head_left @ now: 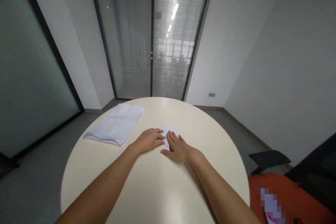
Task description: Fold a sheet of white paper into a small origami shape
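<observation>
A small piece of white paper (166, 130) lies flat on the round cream table (168, 185), partly covered by both hands. My right hand (179, 147) rests on its right side, palm down, with the fingers stretched out and the thumb apart. From the left, my left hand (150, 140) reaches the paper's left edge with its fingers spread. Whether the small paper is folded I cannot tell. Farther left on the table lies a stack of large white paper sheets (115, 124), creased and slightly curled at the near edge.
At the lower right stands an orange chair (296, 196) with a black armrest (270, 159); a blurred item lies on its seat. Beyond the table is a glass partition with blinds (133, 42). A wall socket (211, 95) sits low on the right.
</observation>
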A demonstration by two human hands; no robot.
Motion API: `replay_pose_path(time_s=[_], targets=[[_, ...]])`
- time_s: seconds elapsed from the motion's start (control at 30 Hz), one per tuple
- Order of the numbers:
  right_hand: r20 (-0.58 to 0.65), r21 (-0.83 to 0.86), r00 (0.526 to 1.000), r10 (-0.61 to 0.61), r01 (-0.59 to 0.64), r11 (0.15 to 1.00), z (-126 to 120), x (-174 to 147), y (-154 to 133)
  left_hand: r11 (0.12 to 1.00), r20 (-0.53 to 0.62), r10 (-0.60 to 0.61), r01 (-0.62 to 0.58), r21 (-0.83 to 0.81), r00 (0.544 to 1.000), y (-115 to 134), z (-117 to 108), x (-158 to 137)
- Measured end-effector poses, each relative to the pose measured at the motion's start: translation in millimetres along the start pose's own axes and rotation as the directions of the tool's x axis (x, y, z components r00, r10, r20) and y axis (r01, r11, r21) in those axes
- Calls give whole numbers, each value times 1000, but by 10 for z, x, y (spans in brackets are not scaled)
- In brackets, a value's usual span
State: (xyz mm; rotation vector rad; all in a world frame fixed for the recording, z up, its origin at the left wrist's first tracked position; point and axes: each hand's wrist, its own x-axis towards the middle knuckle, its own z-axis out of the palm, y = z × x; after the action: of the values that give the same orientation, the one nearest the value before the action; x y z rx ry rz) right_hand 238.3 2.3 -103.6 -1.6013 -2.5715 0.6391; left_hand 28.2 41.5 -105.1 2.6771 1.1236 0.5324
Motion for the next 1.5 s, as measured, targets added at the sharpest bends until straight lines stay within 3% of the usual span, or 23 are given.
replay_pose_path(time_s=[0.2, 0.3, 0.53, 0.97, 1.5], targets=[[-151, -12, 959, -238, 239, 971, -106, -17, 198, 999, -6, 13, -12, 43, 1000, -23, 10, 7], [-173, -11, 944, -282, 284, 959, -197, -22, 293, 999, -5, 7, -7, 35, 1000, -28, 16, 6], [-211, 2, 932, -296, 303, 953, -280, -24, 333, 1000, -3, 3, -3, -25, 1000, -13, 12, -13], [-291, 18, 906, -308, 327, 945, -294, 0, 315, 997, -25, 75, -75, 6, 997, -8, 38, 16], [-358, 20, 903, -239, 263, 965, -281, 46, 310, 1000, -49, 16, -16, -2, 999, 49, 7, 15]])
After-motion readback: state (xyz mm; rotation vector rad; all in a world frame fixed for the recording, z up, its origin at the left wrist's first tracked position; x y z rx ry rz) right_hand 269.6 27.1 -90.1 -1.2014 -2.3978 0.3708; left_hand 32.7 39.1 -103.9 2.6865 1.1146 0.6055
